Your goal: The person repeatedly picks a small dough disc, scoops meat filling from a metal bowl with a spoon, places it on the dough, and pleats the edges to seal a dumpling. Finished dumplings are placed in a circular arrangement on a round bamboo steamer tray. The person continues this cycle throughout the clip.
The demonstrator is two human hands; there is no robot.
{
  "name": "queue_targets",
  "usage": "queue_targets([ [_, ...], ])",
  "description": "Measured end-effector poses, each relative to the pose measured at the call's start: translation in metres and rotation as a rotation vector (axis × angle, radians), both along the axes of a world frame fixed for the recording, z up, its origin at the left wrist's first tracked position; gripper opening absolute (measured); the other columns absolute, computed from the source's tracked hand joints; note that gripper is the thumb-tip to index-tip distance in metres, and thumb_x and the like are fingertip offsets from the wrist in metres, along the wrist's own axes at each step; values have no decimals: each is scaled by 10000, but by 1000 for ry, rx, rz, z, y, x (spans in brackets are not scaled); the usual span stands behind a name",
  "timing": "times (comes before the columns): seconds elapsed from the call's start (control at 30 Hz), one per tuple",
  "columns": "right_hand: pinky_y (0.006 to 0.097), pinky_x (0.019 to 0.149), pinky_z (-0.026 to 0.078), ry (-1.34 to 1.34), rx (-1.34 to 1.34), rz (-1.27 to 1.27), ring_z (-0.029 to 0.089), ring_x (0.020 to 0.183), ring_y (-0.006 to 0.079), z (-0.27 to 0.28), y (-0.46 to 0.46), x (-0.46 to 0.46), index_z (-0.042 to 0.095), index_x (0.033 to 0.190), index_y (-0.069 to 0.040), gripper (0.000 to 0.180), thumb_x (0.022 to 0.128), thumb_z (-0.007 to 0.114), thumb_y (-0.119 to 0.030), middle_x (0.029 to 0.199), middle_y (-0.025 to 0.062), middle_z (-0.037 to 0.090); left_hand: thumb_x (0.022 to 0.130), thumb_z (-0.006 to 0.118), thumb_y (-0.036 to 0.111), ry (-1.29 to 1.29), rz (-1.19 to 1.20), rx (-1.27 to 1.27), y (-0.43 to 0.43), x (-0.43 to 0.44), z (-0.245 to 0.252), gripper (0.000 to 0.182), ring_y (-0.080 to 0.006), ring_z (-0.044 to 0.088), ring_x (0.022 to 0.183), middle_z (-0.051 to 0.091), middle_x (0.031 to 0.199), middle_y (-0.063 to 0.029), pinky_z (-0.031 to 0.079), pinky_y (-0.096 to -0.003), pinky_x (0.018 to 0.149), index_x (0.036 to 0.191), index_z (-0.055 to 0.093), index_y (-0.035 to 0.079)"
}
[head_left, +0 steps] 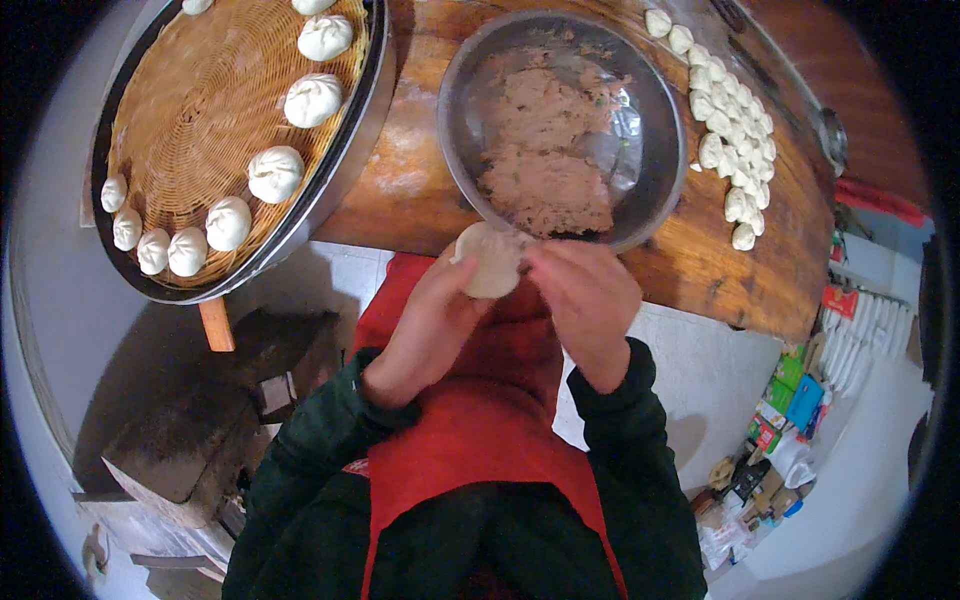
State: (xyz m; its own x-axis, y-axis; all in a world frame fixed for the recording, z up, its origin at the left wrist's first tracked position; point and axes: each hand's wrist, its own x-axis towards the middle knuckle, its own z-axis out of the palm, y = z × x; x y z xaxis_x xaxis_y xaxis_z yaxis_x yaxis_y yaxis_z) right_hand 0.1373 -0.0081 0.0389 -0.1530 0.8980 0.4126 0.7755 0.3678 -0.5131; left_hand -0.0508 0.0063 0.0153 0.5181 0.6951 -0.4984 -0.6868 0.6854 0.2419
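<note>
A flat round dough wrapper (491, 264) rests in my left hand (435, 319), with the thumb lying over its left edge. My right hand (589, 296) has its fingers bunched at the wrapper's right edge, pinching it; those fingertips are slightly blurred. Both hands are just in front of the near rim of a large metal bowl (448, 161). Inside the bowl spreads a pinkish minced filling (551, 142) with dark green flecks. No filling is clearly visible on the wrapper, though the fingers hide part of it.
At left, a round woven steamer tray (202, 135) in a metal rim carries several pleated buns (276, 174) along its edge. Many small dough pieces (724, 112) lie on the wooden table (712, 277) at right. Packages and boxes (787, 397) stand low at right.
</note>
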Motion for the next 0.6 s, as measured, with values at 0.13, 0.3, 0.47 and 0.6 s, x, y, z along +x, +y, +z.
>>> queue_targets([
  [0.13,378,783,593,-79,105,116,721,862,278,-7,-10,-6,779,986,-68,231,757,807,-50,993,95,770,1055,545,115,183,8,57,2,5,0,393,-224,601,1282,603,1374,-120,482,-356,1105,1430,481,14],
  [0.3,389,806,583,-92,273,-110,724,867,300,4,10,24,760,985,-22,250,749,797,50,956,117,763,1048,563,109,156,88,16,11,9,-5,412,-224,608,1265,600,1369,-112,485,-359,1104,1436,467,10],
  [0.47,380,746,576,-262,62,-79,702,826,311,7,37,37,768,1003,-8,212,796,776,39,908,127,745,1026,599,64,204,10,111,3,20,3,443,-212,602,1264,598,1368,-102,482,-355,1106,1443,459,14],
  [0.6,371,734,571,-207,105,-39,697,813,312,7,37,29,776,976,-18,153,827,768,13,899,127,744,1022,605,41,200,71,117,0,25,7,466,-194,586,1270,592,1374,-93,474,-346,1106,1460,447,18],
])
